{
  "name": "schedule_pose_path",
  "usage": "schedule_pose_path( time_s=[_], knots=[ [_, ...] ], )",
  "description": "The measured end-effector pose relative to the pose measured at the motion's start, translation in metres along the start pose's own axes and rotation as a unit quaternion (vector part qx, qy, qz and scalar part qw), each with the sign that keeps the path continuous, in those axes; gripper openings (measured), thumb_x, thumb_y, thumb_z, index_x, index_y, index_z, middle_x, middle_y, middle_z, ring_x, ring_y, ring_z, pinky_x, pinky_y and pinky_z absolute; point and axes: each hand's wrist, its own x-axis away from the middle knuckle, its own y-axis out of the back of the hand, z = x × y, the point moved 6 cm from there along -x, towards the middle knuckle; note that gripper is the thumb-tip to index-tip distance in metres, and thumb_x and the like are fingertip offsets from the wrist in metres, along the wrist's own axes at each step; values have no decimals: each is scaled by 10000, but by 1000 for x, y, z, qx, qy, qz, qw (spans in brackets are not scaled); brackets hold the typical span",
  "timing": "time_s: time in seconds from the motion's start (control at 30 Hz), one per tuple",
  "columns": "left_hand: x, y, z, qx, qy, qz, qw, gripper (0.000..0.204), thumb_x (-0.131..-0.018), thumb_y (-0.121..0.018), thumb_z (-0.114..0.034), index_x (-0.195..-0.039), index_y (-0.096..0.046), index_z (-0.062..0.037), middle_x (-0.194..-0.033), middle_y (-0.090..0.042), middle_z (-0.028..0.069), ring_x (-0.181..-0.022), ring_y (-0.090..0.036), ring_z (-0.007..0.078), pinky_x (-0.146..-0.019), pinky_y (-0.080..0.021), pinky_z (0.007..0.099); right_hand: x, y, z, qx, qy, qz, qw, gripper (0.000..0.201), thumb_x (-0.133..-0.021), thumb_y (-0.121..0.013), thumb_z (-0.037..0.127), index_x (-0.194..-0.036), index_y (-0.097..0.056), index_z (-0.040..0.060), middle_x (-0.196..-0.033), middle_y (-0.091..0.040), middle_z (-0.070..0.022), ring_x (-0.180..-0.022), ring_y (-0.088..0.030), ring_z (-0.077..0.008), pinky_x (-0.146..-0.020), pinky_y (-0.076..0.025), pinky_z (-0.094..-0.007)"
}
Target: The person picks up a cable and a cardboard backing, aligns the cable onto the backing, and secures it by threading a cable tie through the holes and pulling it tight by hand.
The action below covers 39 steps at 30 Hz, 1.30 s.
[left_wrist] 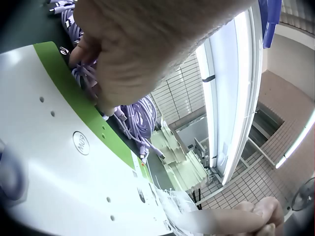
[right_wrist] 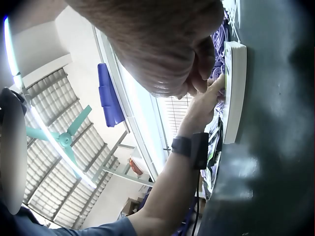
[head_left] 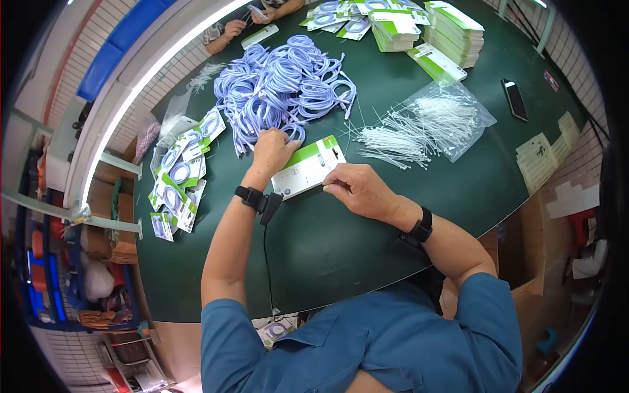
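In the head view my left hand (head_left: 272,154) is at the near edge of a heap of coiled lilac cables (head_left: 278,85). Its fingers curl round one cable coil (head_left: 295,133), partly hidden by the hand. The left wrist view has purple cable strands (left_wrist: 86,73) at those fingertips. Just below lies a stack of white and green packaging cards (head_left: 308,171), with punched holes and a slot. My right hand (head_left: 360,190) is at the stack's right end, thumb and fingers curled in. Nothing shows between them.
White cable ties (head_left: 419,131) spill from a clear bag on the right. Carded cables (head_left: 180,173) lie at the left. Card stacks (head_left: 453,33) stand at the back, with a phone (head_left: 515,99) to the right. Another person's hands (head_left: 234,28) work across the green table (head_left: 327,255).
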Motion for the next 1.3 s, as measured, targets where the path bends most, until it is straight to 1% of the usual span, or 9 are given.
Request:
schedule_pose_path(
  time_s=[0.27, 0.33, 0.37, 0.47, 0.63, 0.77, 1.0, 1.13, 1.3],
  knots=[
    [-5, 33, 27, 373, 106, -104, 916, 454, -1081, -560, -368, -883, -714, 11, -759, -739, 96, -616, -663, 201, -577, -528, 325, 0, 3, 2, 29, 47, -13, 998, 110, -915, -766, 56, -974, -686, 8, -853, -707, -126, -712, -685, -258, -641, -531, -341],
    [12, 70, 13, 584, 141, -161, 783, 423, -1118, -494, -346, -914, -669, -20, -711, -705, 90, -607, -629, 175, -493, -476, 290, -1, 4, -1, 4, 36, -19, 999, 111, -938, -754, 76, -1001, -692, 7, -843, -711, -98, -711, -688, -219, -630, -526, -323],
    [19, 76, 10, 585, 143, -163, 781, 423, -1118, -494, -346, -914, -669, -20, -711, -705, 90, -607, -629, 175, -493, -476, 290, -3, 5, 1, 6, 37, -14, 999, 111, -938, -754, 76, -1001, -692, 7, -843, -711, -98, -711, -688, -219, -630, -526, -323],
    [41, 66, -22, 914, 94, 9, 394, 369, -1141, -442, -336, -993, -617, -47, -666, -609, 49, -519, -528, 141, -411, -382, 209, -3, 8, -11, -235, -222, 7, 946, 177, -989, -727, 134, -1111, -709, 6, -856, -702, -34, -699, -662, -125, -599, -502, -268],
    [88, 25, -83, 878, 241, 92, 402, 360, -1143, -437, -329, -997, -593, -39, -665, -529, 31, -491, -471, 139, -364, -316, 224, -5, 18, -3, -352, -247, 2, 903, 287, -1021, -707, 193, -1223, -694, -11, -857, -660, 14, -662, -584, -45, -556, -448, -213],
    [99, 6, -98, 925, 106, 193, 310, 387, -1141, -436, -356, -1055, -615, -23, -737, -609, 56, -581, -569, 152, -437, -409, 231, -2, 10, -9, -372, -290, 28, 882, 319, -1034, -696, 195, -1272, -674, -17, -855, -635, 11, -613, -511, -32, -526, -402, -200],
    [110, 53, -106, 807, 246, -68, 533, 447, -1093, -574, -240, -1420, -528, 61, -884, -699, 74, -814, -680, 141, -761, -548, 282, 5, -2, -17, -446, -295, 35, 845, 268, -1042, -691, 207, -1175, -710, -25, -860, -672, -4, -591, -506, -33, -519, -411, -208],
    [117, 51, -103, 728, 162, -84, 661, 511, -1059, -621, -159, -1487, -461, 72, -897, -681, 68, -830, -664, 130, -780, -549, 287, 6, -6, -12, -434, -305, 50, 847, 320, -1058, -665, 175, -1292, -651, -43, -907, -651, -20, -596, -482, -31, -520, -388, -204],
    [118, 49, -102, 810, 122, -61, 570, 491, -1069, -598, -193, -1474, -470, 54, -833, -619, 41, -761, -629, 155, -771, -534, 300, 5, -4, -2, -425, -273, 50, 862, 324, -1060, -657, 167, -1301, -639, -49, -924, -665, -40, -600, -492, -38, -522, -397, -205]
  ],
)
